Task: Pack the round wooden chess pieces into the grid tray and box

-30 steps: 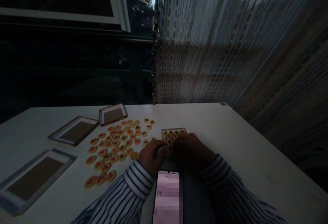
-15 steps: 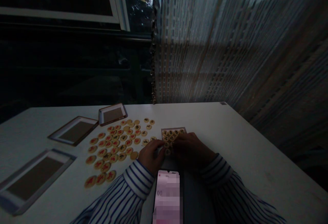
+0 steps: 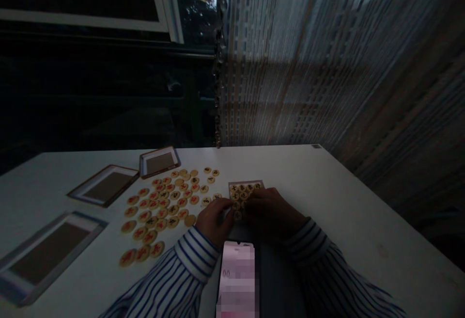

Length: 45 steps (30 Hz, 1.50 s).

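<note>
Several black-marked xiangqi discs sit in a shallow tray at the fingertips of the left hand and right hand, whose grips I cannot tell, and should handle light, stiff and smooth, best pinched by their rims

The window frame now sits slightly farther left and higher in view.

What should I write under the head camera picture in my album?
Left hand and right hand at a tray of round pieces, with loose pieces and a phone nearby.
</note>
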Each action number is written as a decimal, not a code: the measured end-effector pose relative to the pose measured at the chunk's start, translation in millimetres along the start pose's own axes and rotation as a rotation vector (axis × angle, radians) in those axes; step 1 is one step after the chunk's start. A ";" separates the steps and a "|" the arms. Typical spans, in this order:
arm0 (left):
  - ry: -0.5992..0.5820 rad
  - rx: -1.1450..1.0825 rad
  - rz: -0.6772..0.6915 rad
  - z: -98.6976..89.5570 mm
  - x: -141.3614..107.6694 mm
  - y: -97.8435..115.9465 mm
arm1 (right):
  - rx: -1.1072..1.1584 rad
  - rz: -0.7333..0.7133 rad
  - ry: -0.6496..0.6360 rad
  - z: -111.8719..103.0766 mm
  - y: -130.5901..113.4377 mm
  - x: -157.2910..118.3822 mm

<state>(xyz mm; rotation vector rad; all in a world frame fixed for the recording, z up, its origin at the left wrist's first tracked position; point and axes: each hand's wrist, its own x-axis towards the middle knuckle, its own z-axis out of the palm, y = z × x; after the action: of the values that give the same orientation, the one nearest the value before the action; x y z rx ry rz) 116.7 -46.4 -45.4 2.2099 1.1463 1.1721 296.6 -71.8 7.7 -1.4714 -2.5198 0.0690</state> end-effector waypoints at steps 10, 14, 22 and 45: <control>-0.010 -0.007 0.001 -0.6 0.5 1.0 | 0.029 0.008 0.016 -0.4 -0.4 -1.2; -0.014 -0.012 0.001 -0.2 0.4 0.9 | 0.003 0.004 0.012 0.1 -1.8 -1.4; -0.002 -0.018 -0.006 1.7 -0.5 -1.8 | 0.010 0.016 0.001 -0.3 -2.3 -1.9; -0.001 -0.011 -0.004 1.3 -0.5 -0.6 | 0.004 0.014 0.009 2.2 -0.7 -1.8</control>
<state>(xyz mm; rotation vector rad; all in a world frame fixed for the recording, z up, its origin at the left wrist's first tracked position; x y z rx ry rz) 117.3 -46.4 -46.8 2.1987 1.1415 1.1730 296.4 -73.5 5.4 -1.4841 -2.5016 0.0692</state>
